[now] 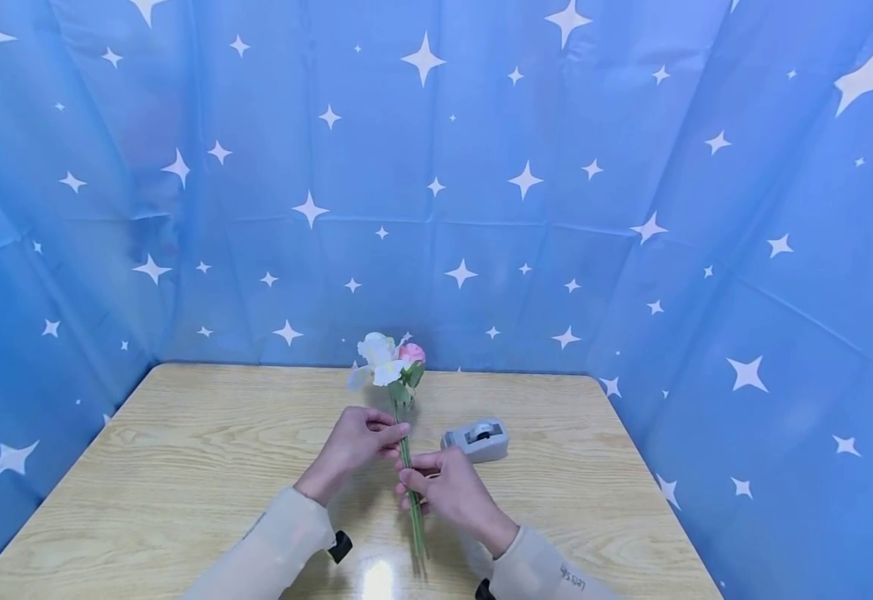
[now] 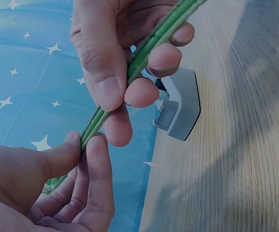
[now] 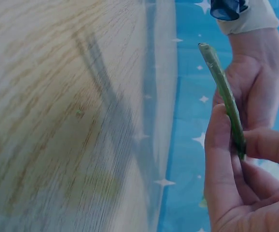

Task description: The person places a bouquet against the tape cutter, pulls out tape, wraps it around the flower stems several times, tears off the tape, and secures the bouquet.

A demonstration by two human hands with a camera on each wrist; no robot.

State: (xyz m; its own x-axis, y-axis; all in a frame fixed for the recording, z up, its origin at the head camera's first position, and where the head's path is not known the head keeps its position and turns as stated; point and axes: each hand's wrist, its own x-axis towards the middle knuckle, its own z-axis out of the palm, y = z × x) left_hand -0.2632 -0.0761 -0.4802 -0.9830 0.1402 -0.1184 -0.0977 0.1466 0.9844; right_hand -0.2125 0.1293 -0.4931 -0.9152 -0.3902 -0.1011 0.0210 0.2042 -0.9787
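Two hands share one bunch of flower stems [image 1: 417,533], and the step seems to be gathering them and keeping them lined up. The left hand [image 1: 361,437] pinches the bunch between thumb and fingers below the leaves [image 1: 403,393]; the right hand [image 1: 457,492] pinches it just lower, thumb against curled fingers. The next move probably calls for one hand to keep the bunch tight so that the other can let go without the stems fanning out.

The bunch runs through both grips, slightly tilted. Beyond the left hand, at the far end, sit a white bloom [image 1: 381,360] and a pink one [image 1: 411,354]; past the right hand, the bare ends stick out free above the worktop [image 1: 203,467]. How many stems there are, I cannot tell. A grey tape dispenser [image 1: 487,448] stands on the worktop just beyond the right hand, held by neither.
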